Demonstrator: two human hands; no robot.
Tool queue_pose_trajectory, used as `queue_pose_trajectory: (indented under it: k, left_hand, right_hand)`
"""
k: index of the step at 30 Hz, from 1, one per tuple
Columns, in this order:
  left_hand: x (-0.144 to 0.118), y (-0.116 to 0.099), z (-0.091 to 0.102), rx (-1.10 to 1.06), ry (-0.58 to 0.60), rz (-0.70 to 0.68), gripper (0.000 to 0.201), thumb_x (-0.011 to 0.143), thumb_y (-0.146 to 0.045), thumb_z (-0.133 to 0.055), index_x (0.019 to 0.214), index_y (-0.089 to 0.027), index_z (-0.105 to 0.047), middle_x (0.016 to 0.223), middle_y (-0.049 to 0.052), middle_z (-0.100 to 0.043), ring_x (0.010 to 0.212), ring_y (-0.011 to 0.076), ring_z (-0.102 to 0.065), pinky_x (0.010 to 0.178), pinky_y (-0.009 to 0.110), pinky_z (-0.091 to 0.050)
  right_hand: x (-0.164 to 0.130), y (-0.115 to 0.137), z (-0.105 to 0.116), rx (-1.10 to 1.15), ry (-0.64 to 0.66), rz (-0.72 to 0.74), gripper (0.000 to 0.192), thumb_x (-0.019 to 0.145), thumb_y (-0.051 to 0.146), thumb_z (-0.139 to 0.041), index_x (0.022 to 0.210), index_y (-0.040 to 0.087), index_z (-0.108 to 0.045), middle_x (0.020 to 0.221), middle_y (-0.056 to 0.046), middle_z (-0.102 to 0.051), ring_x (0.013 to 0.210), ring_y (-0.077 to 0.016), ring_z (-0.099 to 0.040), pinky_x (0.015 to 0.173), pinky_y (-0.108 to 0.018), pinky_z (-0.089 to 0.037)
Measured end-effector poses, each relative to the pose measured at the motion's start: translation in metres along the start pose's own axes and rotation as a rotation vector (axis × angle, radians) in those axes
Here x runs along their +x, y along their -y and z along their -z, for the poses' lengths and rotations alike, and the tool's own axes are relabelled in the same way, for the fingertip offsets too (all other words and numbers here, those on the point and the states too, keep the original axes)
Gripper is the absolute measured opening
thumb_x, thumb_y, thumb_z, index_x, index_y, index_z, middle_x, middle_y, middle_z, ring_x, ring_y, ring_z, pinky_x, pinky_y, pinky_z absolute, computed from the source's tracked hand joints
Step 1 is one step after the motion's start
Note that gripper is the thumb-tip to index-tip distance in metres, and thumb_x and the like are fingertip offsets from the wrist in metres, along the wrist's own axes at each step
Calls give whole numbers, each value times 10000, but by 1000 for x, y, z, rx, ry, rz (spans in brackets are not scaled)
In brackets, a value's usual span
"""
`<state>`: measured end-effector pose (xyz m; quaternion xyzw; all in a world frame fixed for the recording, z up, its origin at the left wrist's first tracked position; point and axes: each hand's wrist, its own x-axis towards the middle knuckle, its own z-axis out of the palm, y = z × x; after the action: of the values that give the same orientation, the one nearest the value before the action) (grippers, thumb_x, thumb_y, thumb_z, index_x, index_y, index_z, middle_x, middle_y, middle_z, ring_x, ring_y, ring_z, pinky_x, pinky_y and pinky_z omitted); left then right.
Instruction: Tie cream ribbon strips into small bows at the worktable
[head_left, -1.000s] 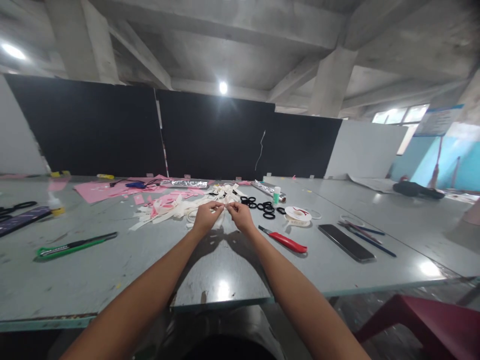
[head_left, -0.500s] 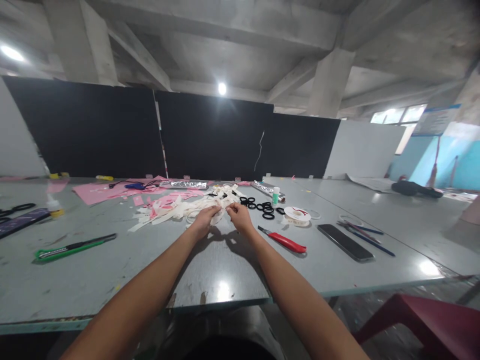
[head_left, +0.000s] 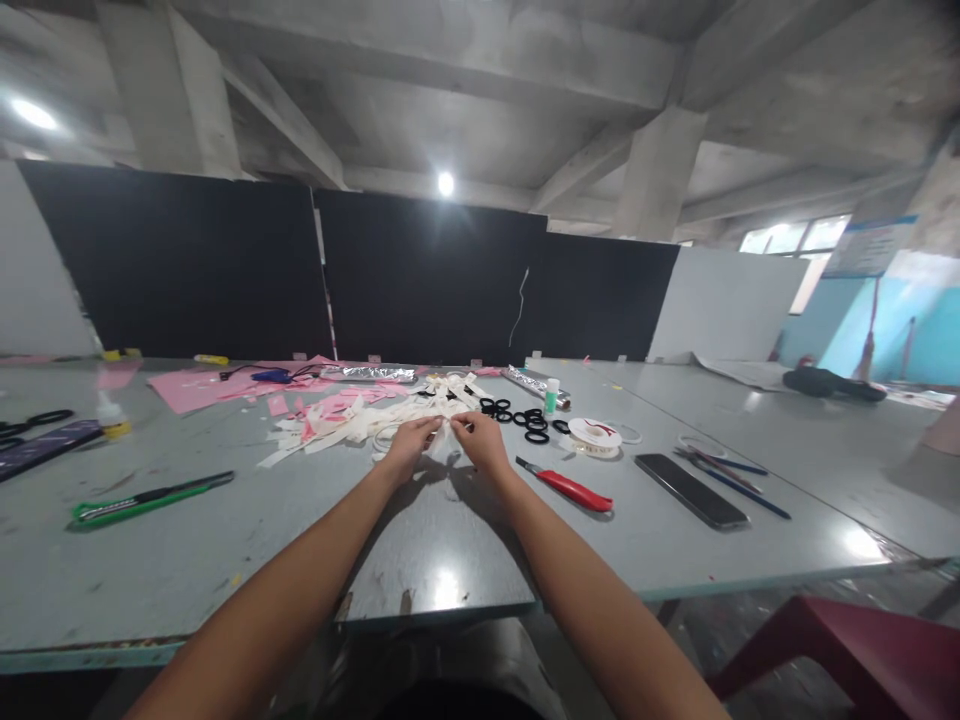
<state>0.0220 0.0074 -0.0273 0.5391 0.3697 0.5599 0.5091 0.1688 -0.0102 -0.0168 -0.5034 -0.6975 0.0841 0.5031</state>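
Both my arms reach out over a grey table (head_left: 450,540). My left hand (head_left: 409,446) and my right hand (head_left: 482,441) sit close together, and each pinches an end of a small cream ribbon piece (head_left: 445,433) held between them just above the tabletop. Right behind the hands lies a heap of cream and pink ribbon strips (head_left: 352,418). Several black rings (head_left: 525,417) lie just right of the heap.
A red utility knife (head_left: 570,487) lies right of my right hand, then a ribbon spool (head_left: 595,434), a black phone (head_left: 691,489) and pens (head_left: 739,480). A green utility knife (head_left: 142,498) lies far left. A pink sheet (head_left: 202,384) and foil rolls (head_left: 532,381) lie at the back. A red stool (head_left: 847,650) stands lower right.
My hands have stayed together on the ribbon piece, sinking slightly toward the table. The view has shifted a little; nothing else on the table has moved.
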Motion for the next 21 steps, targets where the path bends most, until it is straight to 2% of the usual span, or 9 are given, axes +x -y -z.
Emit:
queue_pose_trajectory:
  k: [3, 7, 13, 16, 21]
  left_hand:
    - [0, 2, 0, -4, 40, 8, 467, 582, -473, -741, 894, -125, -721, 804, 93, -704, 705, 191, -608, 677, 291, -450]
    - [1, 4, 2, 53, 56, -52, 400, 608, -473, -723, 822, -135, -731, 845, 96, -702, 774, 205, -599, 711, 299, -449]
    - [4, 9, 4, 174, 40, -3, 438, 614, -487, -726, 891, -148, -728, 729, 46, -661, 576, 115, -486, 547, 240, -370]
    - [4, 11, 4, 187, 32, -8, 453, 569, -477, -755, 866, -136, -729, 675, 41, -645, 538, 107, -459, 516, 236, -351]
    - [7, 15, 4, 129, 41, -39, 485, 519, -494, -790, 839, -135, -725, 798, 83, -687, 672, 159, -559, 630, 277, -433]
  right_hand:
    - [0, -1, 0, -24, 14, -13, 180, 803, 255, -577, 890, 201, -725, 892, -40, -724, 731, -152, -624, 752, -255, -452]
    - [1, -2, 0, -29, 24, -33, 175, 801, 244, -591, 895, 188, -727, 884, -48, -727, 738, -158, -627, 743, -253, -450]
    - [2, -5, -1, -44, 57, -28, 169, 805, 237, -582, 863, 192, -733, 841, -55, -729, 753, -168, -630, 714, -252, -434]
    - [2, -5, -1, -58, 81, -26, 165, 793, 234, -586, 845, 192, -738, 826, -57, -731, 749, -171, -631, 706, -252, -425]
    - [2, -4, -1, -81, 86, -38, 188, 785, 207, -551, 809, 168, -734, 774, -58, -723, 702, -163, -617, 662, -243, -403]
